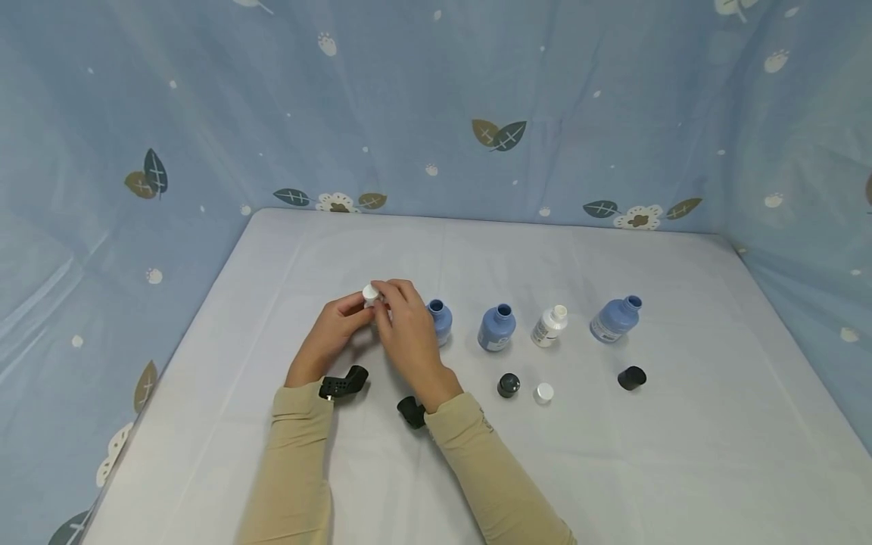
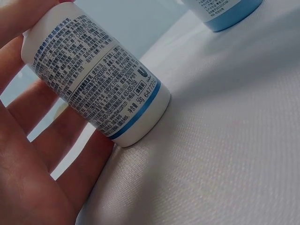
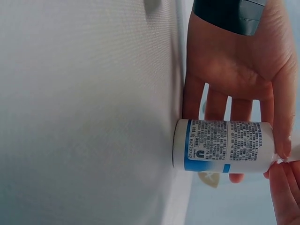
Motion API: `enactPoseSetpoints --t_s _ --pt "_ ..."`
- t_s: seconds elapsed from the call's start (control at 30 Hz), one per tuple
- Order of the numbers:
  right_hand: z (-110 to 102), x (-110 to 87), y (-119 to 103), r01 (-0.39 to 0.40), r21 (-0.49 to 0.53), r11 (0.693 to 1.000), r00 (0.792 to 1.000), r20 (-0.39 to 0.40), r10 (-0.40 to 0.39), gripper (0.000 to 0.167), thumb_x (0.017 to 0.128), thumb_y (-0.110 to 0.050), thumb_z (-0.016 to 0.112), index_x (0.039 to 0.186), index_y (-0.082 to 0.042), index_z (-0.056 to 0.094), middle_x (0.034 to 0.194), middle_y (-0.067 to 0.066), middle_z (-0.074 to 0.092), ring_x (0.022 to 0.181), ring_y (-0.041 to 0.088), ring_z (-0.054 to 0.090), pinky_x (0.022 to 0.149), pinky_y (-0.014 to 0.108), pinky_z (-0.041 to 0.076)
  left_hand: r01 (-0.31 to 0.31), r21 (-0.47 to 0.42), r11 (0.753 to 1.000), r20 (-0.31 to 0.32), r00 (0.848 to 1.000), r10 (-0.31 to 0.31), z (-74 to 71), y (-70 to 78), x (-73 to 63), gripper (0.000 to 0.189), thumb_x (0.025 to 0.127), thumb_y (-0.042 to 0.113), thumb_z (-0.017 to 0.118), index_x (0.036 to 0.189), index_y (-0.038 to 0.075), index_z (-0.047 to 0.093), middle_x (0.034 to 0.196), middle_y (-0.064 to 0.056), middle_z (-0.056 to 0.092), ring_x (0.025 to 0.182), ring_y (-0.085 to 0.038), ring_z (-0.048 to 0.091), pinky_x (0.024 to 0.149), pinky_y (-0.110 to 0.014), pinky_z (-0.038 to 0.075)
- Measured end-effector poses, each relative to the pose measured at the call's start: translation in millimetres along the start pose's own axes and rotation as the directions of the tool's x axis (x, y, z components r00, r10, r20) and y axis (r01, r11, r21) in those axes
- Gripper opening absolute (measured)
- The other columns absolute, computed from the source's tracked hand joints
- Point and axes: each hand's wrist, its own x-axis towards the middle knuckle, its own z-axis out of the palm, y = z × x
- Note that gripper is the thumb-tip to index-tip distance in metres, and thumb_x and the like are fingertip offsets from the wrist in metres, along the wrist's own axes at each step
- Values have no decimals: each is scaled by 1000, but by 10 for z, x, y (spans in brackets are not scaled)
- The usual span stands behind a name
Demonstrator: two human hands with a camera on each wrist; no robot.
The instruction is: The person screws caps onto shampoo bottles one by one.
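Note:
Both hands meet around a white bottle [image 3: 225,145] with a blue band and dense small print, held upright with its base at the white cloth. Its white cap [image 1: 370,293] shows between the fingertips in the head view. My left hand [image 1: 335,333] pinches it near the neck, the other fingers spread behind the body in the left wrist view. From the other side my right hand [image 1: 412,333] holds it, thumb at the neck and fingers behind the printed side. A blue bottle [image 1: 441,325] with an uncovered mouth stands right beside the right hand, which partly hides it.
To the right stand another open blue bottle [image 1: 496,329], a small white bottle [image 1: 548,328] and a further open blue bottle [image 1: 615,319]. Nearer lie a black cap [image 1: 508,384], a white cap [image 1: 543,393] and another black cap [image 1: 632,378]. A patterned blue curtain [image 1: 422,98] surrounds the table.

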Motion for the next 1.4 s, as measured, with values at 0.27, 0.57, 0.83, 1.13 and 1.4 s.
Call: enactPoseSetpoints --t_s 0.27,0.57,0.83,1.13,1.4 --pt "7 8 10 1 -3 1000 1000 -8 -1 28 87 -16 57 115 -10 58 108 4 52 93 12 52 75 20 44 -8 8 1000 7 1000 7 33 170 -80 45 86 29 59 126 8 52 127 -7 50 118 -17 42 97 -37 31" --pt "-34 30 35 74 16 997 995 64 -75 37 87 -10 52 124 -13 53 129 0 45 117 10 41 91 22 37 -29 77 997 -6 1000 29 -12 -39 25 33 84 38 60 107 14 63 105 -1 60 99 -12 48 86 -31 36" --pt "-73 26 43 135 49 990 967 212 -142 44 84 -1 49 127 -13 51 138 -2 37 123 10 35 94 21 34 -26 65 998 4 1000 26 -12 -7 -12 37 84 37 60 115 18 61 120 1 55 120 -12 38 98 -37 28" --pt "-41 19 53 141 26 990 985 94 -143 37 84 0 54 119 -10 58 122 3 51 113 14 46 90 21 37 -18 87 996 0 1000 18 52 215 -99 27 85 34 60 93 9 60 102 -1 56 97 -14 45 86 -31 34" --pt "-28 15 58 128 2 992 991 33 -128 36 82 3 56 116 -9 60 114 4 53 107 14 49 84 21 41 -12 111 994 -13 1000 13 51 218 -98 30 84 36 61 103 14 62 99 2 55 92 -12 45 82 -29 35"
